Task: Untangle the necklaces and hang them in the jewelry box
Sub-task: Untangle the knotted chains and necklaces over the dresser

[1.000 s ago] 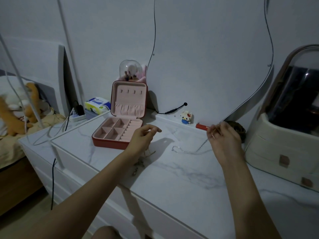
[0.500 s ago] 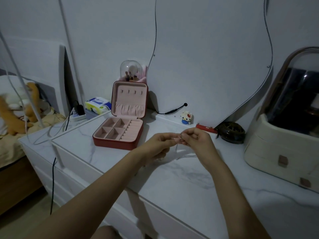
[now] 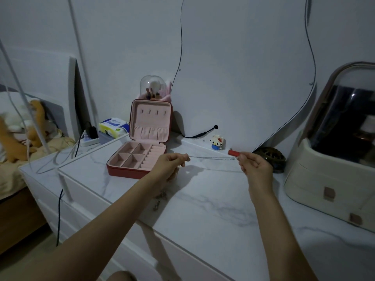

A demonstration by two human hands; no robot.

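Now the left hand point(image 3: 169, 165) and right hand point(image 3: 254, 166) pinch opposite ends of a necklace point(image 3: 213, 158), stretched taut just right of the open jewelry box point(image 3: 140, 157).

Dim room: pale wall point(image 3: 233, 57), white marble-topped dresser point(image 3: 213, 209), bed point(image 3: 12, 169) left.

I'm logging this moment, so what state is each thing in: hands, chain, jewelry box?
Left hand: pinches one end of the chain.
Right hand: pinches the other end.
Chain: stretched between the hands, above the tabletop.
Jewelry box: open, lid upright, hooks bare.
Other jewelry: lying on the tabletop near the edge.
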